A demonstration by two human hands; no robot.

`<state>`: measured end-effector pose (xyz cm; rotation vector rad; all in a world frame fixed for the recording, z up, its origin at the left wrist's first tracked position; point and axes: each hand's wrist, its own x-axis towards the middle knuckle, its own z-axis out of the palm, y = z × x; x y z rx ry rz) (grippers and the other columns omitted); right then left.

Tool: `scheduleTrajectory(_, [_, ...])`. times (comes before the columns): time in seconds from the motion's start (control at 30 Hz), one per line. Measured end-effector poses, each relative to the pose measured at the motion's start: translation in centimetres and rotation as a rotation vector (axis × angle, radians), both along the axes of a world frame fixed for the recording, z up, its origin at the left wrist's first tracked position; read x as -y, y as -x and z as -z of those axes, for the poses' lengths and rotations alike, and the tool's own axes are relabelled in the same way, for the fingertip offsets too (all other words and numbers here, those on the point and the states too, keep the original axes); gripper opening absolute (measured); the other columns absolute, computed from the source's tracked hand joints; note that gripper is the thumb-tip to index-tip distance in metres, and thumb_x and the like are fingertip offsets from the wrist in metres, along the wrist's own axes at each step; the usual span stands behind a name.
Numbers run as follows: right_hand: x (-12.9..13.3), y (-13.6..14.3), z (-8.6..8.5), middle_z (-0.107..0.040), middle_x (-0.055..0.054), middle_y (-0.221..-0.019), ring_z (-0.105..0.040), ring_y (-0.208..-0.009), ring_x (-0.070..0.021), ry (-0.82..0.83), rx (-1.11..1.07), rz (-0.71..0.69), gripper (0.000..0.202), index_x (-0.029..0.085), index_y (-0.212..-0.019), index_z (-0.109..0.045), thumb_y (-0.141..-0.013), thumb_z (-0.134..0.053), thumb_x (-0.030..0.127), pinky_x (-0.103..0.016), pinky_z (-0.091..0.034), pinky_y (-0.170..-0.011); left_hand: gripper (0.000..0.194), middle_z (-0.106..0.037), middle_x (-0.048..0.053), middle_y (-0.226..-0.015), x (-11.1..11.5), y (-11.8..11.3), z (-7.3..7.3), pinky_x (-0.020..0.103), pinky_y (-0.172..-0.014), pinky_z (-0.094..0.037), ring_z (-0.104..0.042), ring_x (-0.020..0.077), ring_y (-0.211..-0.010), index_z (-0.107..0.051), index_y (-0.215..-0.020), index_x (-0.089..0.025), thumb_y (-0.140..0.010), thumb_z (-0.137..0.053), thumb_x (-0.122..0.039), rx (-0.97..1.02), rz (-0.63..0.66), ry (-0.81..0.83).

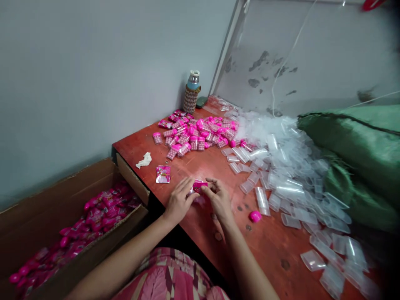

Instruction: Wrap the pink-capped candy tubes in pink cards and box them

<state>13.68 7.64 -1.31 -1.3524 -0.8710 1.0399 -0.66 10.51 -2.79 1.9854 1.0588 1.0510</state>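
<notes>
Both hands meet over the red table around a small pink packet. My left hand has its fingers closed on the packet's left side, and my right hand pinches its right side. Some clear plastic shows beside the packet, too small to make out. Left of the hands lies a flat pink and white sachet. A round pink cap and a clear plastic sleeve rest to the right of my right hand.
Pink-capped containers of small balls are heaped behind the hands. Clear sleeves cover the right side, beside a green sack. A cardboard box of pink packs stands at left. A bottle and crumpled tissue are on the table.
</notes>
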Motion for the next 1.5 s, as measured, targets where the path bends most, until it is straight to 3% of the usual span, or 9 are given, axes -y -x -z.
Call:
scheduleTrajectory(0.1, [-0.9,0.7,-0.7,-0.056,0.006,-0.059,-0.053,-0.053,-0.0100,-0.010,-0.110,-0.041,0.031,0.020,-0.094,-0.051,-0.067,-0.066,0.028,-0.022,-0.040,-0.053,0.033,-0.066,0.007,-0.091,-0.1,0.2,-0.8,0.030,-0.071,-0.048,-0.060,0.0202,-0.084,-0.063,-0.096,-0.016,-0.073,-0.058,-0.039,0.245,0.039,0.419])
scheduleTrajectory(0.27, [-3.6,1.9,-1.7,-0.059,0.004,-0.060,-0.054,-0.052,-0.0112,0.064,0.061,-0.196,0.031,0.018,-0.088,-0.054,-0.064,-0.067,0.034,-0.022,-0.040,-0.050,0.032,-0.056,0.000,-0.053,-0.9,1.4,-1.1,0.025,-0.055,-0.047,-0.055,0.0122,-0.054,-0.058,-0.055,-0.012,-0.064,-0.065,-0.042,0.525,0.014,0.880])
scheduleTrajectory(0.43, [-10.1,2.7,-2.4,-0.065,-0.005,-0.072,-0.061,-0.066,-0.0188,0.171,0.532,-0.118,0.034,0.017,-0.076,-0.059,-0.072,-0.052,0.050,-0.029,-0.044,-0.060,0.027,-0.058,0.001,-0.055,-1.0,3.2,-1.3,0.026,-0.058,-0.051,-0.057,0.0116,-0.055,-0.059,-0.054,-0.010,-0.056,-0.074,-0.033,0.683,-0.133,1.024])
scheduleTrajectory(0.57, [-15.3,3.5,-1.9,-0.063,-0.019,-0.092,-0.058,-0.089,-0.0314,0.246,0.660,0.052,0.048,0.011,-0.093,-0.055,-0.068,-0.055,0.052,-0.040,-0.041,-0.075,0.024,-0.059,0.002,-0.056,-1.1,4.3,-1.6,0.024,-0.054,-0.052,-0.058,0.0115,-0.054,-0.058,-0.054,-0.010,-0.054,-0.077,-0.025,0.825,-0.211,1.090])
scheduleTrajectory(0.7, [-17.3,3.9,-1.0,-0.060,-0.021,-0.100,-0.055,-0.094,-0.0345,0.279,0.692,0.128,0.058,0.010,-0.106,-0.048,-0.062,-0.062,0.046,-0.044,-0.040,-0.077,0.016,-0.064,0.004,-0.063,-1.6,5.0,-2.0,0.025,-0.054,-0.053,-0.061,0.0128,-0.057,-0.061,-0.066,-0.011,-0.060,-0.073,-0.018,1.052,-0.268,1.191])
scheduleTrajectory(0.87, [-14.1,3.3,-1.4,-0.063,-0.010,-0.092,-0.058,-0.082,-0.0244,0.184,0.609,0.083,0.048,0.015,-0.106,-0.051,-0.067,-0.057,0.042,-0.035,-0.045,-0.069,0.007,-0.065,0.004,-0.065,-2.5,5.2,-2.1,0.028,-0.060,-0.054,-0.063,0.0143,-0.059,-0.058,-0.071,-0.013,-0.070,-0.065,-0.014,1.305,-0.337,1.264])
scheduleTrajectory(1.07, [-3.1,4.3,-2.5,-0.061,-0.003,-0.085,-0.057,-0.064,-0.0151,0.017,0.075,-0.239,0.041,0.020,-0.109,-0.053,-0.073,-0.057,0.039,-0.025,-0.046,-0.051,0.010,-0.066,0.005,-0.070,-2.8,4.1,-2.0,0.030,-0.063,-0.054,-0.065,0.0182,-0.066,-0.057,-0.079,-0.015,-0.071,-0.064,-0.017,1.387,-0.397,1.284])
scheduleTrajectory(1.17, [1.1,5.6,-2.6,-0.062,-0.002,-0.082,-0.057,-0.066,-0.0147,0.015,0.053,-0.229,0.031,0.019,-0.103,-0.056,-0.075,-0.057,0.034,-0.025,-0.047,-0.058,0.010,-0.065,0.004,-0.067,-2.5,3.1,-2.1,0.026,-0.056,-0.053,-0.064,0.0163,-0.060,-0.058,-0.079,-0.015,-0.071,-0.064,-0.018,1.367,-0.379,1.285])
scheduleTrajectory(1.5, [2.8,6.2,-1.9,-0.064,-0.003,-0.085,-0.058,-0.074,-0.0170,-0.022,0.108,-0.074,0.022,0.020,-0.096,-0.057,-0.077,-0.057,0.030,-0.029,-0.046,-0.067,0.012,-0.063,0.002,-0.063,-0.8,0.9,-3.7,0.021,-0.051,-0.049,-0.059,0.0108,-0.053,-0.058,-0.073,-0.012,-0.070,-0.066,-0.021,1.245,-0.244,1.199])
